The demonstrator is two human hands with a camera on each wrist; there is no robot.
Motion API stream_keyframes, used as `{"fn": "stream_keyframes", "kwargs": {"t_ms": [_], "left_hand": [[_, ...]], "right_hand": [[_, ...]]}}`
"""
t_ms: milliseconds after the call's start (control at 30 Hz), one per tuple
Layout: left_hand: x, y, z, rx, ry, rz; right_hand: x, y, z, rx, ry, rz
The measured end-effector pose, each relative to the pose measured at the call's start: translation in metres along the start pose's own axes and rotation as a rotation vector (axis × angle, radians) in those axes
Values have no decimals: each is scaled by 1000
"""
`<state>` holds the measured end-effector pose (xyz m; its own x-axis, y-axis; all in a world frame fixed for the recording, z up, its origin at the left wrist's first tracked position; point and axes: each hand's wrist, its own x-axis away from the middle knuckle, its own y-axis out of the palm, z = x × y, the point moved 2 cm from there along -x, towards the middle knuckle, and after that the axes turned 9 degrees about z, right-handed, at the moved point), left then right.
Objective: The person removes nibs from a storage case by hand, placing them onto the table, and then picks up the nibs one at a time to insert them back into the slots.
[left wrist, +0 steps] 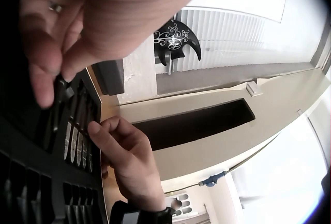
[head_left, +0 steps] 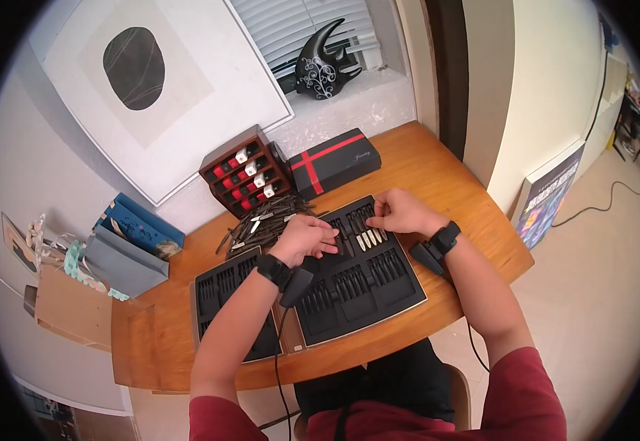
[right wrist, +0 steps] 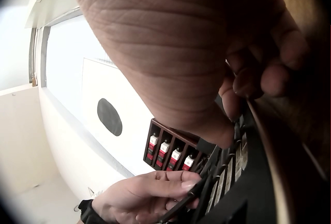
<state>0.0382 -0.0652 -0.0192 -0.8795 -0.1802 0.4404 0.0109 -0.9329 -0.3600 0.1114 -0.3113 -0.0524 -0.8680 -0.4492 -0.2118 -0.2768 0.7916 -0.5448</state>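
A hinged case lies open, with a black fitted right tray (head_left: pixel 364 294) and left tray (head_left: pixel 224 294) holding rows of slender dark pieces. My left hand (head_left: pixel 307 239) is over the right tray's upper middle. Its thumb and fingers pinch a slender dark piece (left wrist: pixel 61 92); its exact kind is hidden by the fingers. My right hand (head_left: pixel 406 212) is at the tray's upper right, thumb and fingertips right by a row of pieces with pale, blade-like ends (head_left: pixel 371 239). I cannot tell whether those fingertips grip a piece.
A heap of loose dark pieces (head_left: pixel 261 224) lies behind the left tray. Beyond are a wooden rack (head_left: pixel 242 169) with red and white items and a black box (head_left: pixel 349 158) with red ribbon. Paper bags (head_left: pixel 125 261) stand left. A cable (head_left: pixel 276 382) hangs from the left wrist.
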Motion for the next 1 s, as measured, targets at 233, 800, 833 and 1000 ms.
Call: {"fn": "stream_keyframes", "kwargs": {"t_ms": [233,800,833,1000], "left_hand": [[-20,-10,1,-127,-52,-65],[-16,-8,8,-264,14,-35],[-15,-7,7,-263,14,-35],[-8,-2,-1,-491,471,145]], "right_hand": [[0,-1,-4,54,2,10],[0,-1,-3,76,-1,14],[0,-1,-3,74,-1,15],[1,-1,-4,61,3,9]]}}
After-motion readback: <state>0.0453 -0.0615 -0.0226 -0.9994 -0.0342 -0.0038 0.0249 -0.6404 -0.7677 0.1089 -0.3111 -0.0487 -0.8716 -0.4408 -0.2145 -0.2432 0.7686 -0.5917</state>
